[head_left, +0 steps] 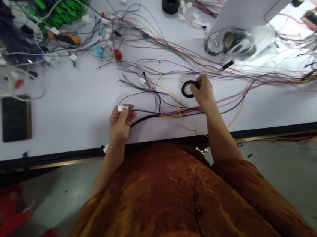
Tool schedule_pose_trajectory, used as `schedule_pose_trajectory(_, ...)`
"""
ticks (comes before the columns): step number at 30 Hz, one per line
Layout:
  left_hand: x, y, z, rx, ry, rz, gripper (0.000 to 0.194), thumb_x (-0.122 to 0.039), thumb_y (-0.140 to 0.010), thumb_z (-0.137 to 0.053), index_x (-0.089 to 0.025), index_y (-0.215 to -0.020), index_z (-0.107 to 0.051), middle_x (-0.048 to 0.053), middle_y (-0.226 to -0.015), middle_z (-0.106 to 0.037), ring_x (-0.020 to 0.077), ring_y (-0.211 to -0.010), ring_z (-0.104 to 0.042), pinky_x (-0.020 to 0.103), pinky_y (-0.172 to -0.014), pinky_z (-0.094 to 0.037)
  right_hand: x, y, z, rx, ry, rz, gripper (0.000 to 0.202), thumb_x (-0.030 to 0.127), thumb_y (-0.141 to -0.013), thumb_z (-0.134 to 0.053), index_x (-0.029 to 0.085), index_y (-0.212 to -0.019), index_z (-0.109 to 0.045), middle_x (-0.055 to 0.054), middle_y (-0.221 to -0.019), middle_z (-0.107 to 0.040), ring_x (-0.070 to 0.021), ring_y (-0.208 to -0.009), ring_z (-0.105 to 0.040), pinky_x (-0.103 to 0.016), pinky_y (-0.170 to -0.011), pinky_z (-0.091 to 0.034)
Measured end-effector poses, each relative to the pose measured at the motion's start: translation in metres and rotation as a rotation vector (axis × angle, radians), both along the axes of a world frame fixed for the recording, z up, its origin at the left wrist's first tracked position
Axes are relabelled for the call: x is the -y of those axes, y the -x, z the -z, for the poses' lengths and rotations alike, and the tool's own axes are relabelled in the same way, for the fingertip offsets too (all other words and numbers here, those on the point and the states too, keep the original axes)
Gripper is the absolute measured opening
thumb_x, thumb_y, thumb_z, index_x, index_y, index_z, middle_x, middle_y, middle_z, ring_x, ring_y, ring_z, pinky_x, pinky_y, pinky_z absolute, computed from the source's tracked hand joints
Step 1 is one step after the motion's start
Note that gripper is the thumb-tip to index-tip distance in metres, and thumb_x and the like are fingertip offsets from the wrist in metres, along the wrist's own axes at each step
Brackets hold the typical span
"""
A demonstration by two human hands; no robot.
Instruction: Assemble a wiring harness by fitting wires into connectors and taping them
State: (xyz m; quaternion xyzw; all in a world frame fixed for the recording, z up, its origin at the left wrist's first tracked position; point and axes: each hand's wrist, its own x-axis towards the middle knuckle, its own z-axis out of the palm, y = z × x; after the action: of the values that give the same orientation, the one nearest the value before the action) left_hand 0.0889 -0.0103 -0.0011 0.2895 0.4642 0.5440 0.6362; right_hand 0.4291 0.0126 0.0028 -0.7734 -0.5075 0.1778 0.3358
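Observation:
Between the thumb and fingers of my left hand (pixel 121 123) is a white connector (pixel 122 108) with thin dark wires running off to the right. My right hand (pixel 205 93) pinches the right side of a black tape roll (pixel 187 89) over the wires. A black sleeved cable (pixel 143 120) passes beside my left fingers and meets red, yellow and dark wires between my hands. Above them, loose dark wire ends and a small white connector (pixel 142 81) lie on the white table (pixel 69 105).
At the left lies a dark phone (pixel 16 118). Farther back are an orange-black tool (pixel 65 38), green connectors (pixel 65 11), a red connector (pixel 117 54) and another black roll (pixel 170 4). A plastic bag (pixel 232 43) sits by a pale column. Long wires stretch to the right.

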Motion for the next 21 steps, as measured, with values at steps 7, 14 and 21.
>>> schedule_pose_trajectory(7,-0.008,0.006,-0.007,-0.137,-0.105,0.097,0.032,-0.043,-0.079,-0.083,-0.019,-0.092,-0.066,0.001,-0.078,-0.072,0.0095,-0.062,-0.069,0.019,-0.058,-0.057,-0.005,0.135,-0.039,-0.768,0.169,-0.521,0.016,0.037,-0.096,-0.056,0.022,-0.100,-0.055,0.007,-0.064,-0.047,-0.0063,-0.046,-0.032,-0.021,-0.042,-0.025)
schedule_pose_trajectory(14,-0.017,0.015,-0.024,-0.419,-0.257,0.272,0.028,-0.044,-0.082,-0.077,-0.019,-0.093,-0.068,0.005,-0.103,-0.074,0.0031,-0.050,-0.054,0.016,-0.039,-0.037,-0.010,0.149,-0.055,-0.870,0.379,-0.515,0.028,0.039,-0.097,-0.058,0.020,-0.079,-0.049,0.007,-0.061,-0.044,-0.0034,-0.042,-0.026,-0.019,-0.038,-0.017)
schedule_pose_trajectory(21,-0.029,0.011,-0.033,-0.377,-0.209,0.285,0.027,-0.042,-0.080,-0.077,-0.020,-0.089,-0.063,-0.002,-0.075,-0.072,-0.0009,-0.032,-0.033,0.014,-0.029,-0.021,0.049,0.168,-0.038,-0.520,-0.019,-0.627,0.026,0.037,-0.090,-0.064,0.019,-0.107,-0.058,-0.002,-0.089,-0.062,-0.0135,-0.075,-0.056,-0.028,-0.070,-0.051)
